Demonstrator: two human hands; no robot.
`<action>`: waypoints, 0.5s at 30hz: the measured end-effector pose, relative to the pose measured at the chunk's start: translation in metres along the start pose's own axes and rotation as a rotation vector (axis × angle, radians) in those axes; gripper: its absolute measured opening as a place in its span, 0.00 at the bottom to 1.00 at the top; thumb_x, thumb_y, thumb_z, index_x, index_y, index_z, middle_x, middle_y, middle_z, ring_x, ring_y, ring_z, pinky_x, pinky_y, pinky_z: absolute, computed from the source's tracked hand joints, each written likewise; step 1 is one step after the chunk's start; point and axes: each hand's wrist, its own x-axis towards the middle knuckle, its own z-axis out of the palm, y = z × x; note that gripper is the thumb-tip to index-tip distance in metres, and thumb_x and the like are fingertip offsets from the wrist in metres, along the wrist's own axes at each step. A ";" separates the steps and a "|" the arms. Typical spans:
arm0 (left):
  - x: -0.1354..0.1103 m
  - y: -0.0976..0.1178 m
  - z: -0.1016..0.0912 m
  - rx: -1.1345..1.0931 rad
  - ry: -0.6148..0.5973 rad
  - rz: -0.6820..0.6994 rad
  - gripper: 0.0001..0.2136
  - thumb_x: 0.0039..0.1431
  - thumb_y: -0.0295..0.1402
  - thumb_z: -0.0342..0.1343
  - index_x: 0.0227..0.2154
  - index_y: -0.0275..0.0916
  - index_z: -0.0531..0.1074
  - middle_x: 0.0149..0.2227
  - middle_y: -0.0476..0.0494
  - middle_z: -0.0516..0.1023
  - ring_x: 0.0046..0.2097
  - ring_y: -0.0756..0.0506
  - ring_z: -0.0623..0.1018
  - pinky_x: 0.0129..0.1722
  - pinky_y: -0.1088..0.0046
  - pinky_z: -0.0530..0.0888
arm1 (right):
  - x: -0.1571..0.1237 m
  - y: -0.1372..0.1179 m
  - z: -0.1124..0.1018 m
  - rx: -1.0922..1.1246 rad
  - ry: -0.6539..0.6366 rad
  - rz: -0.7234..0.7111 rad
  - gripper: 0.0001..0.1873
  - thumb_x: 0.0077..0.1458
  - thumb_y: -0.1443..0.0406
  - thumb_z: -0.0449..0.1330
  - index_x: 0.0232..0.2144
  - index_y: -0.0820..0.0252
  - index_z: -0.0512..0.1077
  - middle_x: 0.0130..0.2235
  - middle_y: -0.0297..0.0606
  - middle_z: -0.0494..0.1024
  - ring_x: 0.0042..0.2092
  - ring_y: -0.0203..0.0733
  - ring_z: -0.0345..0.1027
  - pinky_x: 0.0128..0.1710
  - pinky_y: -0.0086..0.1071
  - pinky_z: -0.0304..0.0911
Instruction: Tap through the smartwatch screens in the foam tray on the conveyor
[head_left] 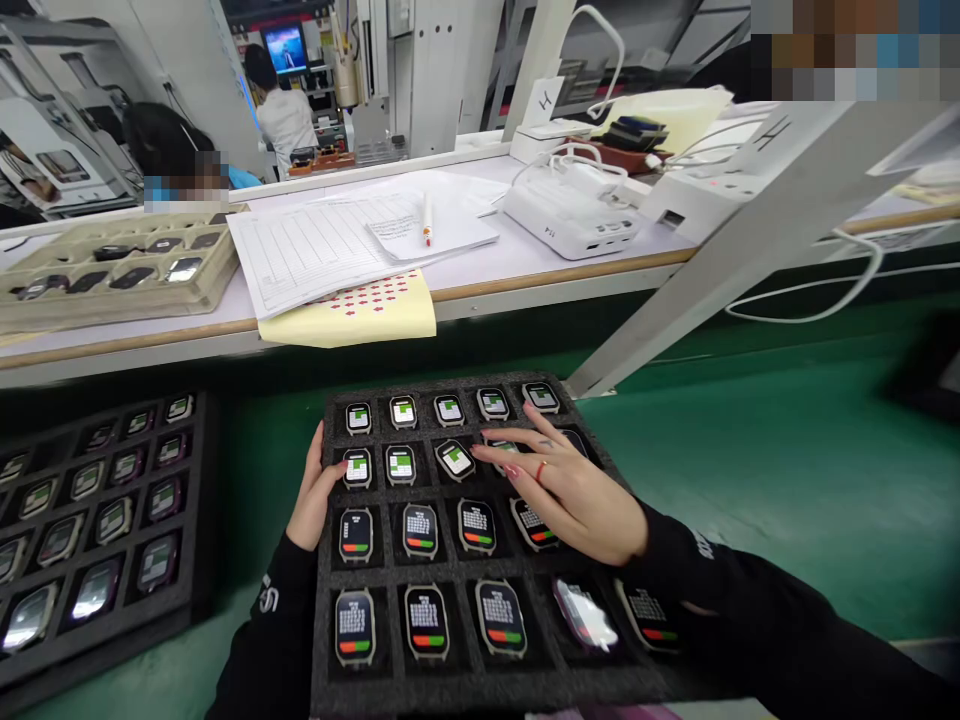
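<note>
A black foam tray (pixel 420 685) holds rows of smartwatch bodies without straps, most with lit screens. My left hand (pixel 309 500) grips the tray's left edge, its thumb reaching over the rim to the first smartwatch (pixel 357 467) of the second row. Over the tray's right part my right hand (pixel 574 495) lies with fingers stretched out. Its index fingertip is at the tilted smartwatch (pixel 455 459) in the second row. Beneath these fingers another watch (pixel 504 452) is partly hidden. Upper-row screens show green and white patches; lower ones show text above red and green bars.
A second foam tray (pixel 196 560) of watches sits at the left on the green surface. On the shelf ahead are papers (pixel 300 245), a pen (pixel 427 220), a white charging box (pixel 574 220) and a plastic parts tray (pixel 217 275). A slanted metal post (pixel 720 225) stands right; people work behind.
</note>
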 end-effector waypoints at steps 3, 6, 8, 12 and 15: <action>0.000 0.000 0.000 -0.006 -0.007 0.009 0.33 0.58 0.35 0.57 0.66 0.47 0.54 0.68 0.50 0.56 0.67 0.40 0.58 0.62 0.69 0.63 | 0.003 -0.001 0.004 -0.030 -0.022 -0.002 0.18 0.68 0.70 0.46 0.52 0.59 0.72 0.46 0.40 0.80 0.56 0.51 0.67 0.66 0.62 0.40; -0.001 -0.001 0.000 -0.001 -0.001 0.007 0.33 0.58 0.35 0.57 0.65 0.47 0.55 0.68 0.50 0.56 0.68 0.39 0.57 0.63 0.68 0.62 | -0.003 0.004 0.006 -0.067 0.018 0.034 0.20 0.67 0.70 0.46 0.55 0.58 0.70 0.47 0.40 0.80 0.56 0.53 0.67 0.66 0.63 0.41; -0.001 -0.001 0.001 0.004 0.010 0.006 0.33 0.57 0.35 0.57 0.65 0.47 0.55 0.68 0.50 0.56 0.68 0.39 0.56 0.63 0.68 0.62 | -0.011 0.007 0.007 -0.084 0.049 0.047 0.21 0.67 0.70 0.46 0.56 0.58 0.70 0.47 0.40 0.80 0.56 0.53 0.67 0.66 0.63 0.40; -0.001 -0.001 0.001 0.007 0.022 0.004 0.33 0.57 0.35 0.57 0.65 0.48 0.55 0.67 0.51 0.58 0.67 0.39 0.58 0.63 0.67 0.63 | -0.022 0.010 0.007 -0.105 0.099 0.060 0.20 0.66 0.71 0.47 0.49 0.56 0.76 0.44 0.37 0.81 0.55 0.53 0.68 0.67 0.60 0.40; 0.000 -0.002 0.000 0.008 0.024 0.010 0.33 0.56 0.35 0.58 0.65 0.49 0.57 0.67 0.51 0.58 0.67 0.38 0.58 0.63 0.66 0.63 | -0.025 0.010 0.007 -0.116 0.095 0.080 0.20 0.66 0.71 0.47 0.46 0.57 0.77 0.43 0.38 0.81 0.55 0.54 0.69 0.67 0.61 0.40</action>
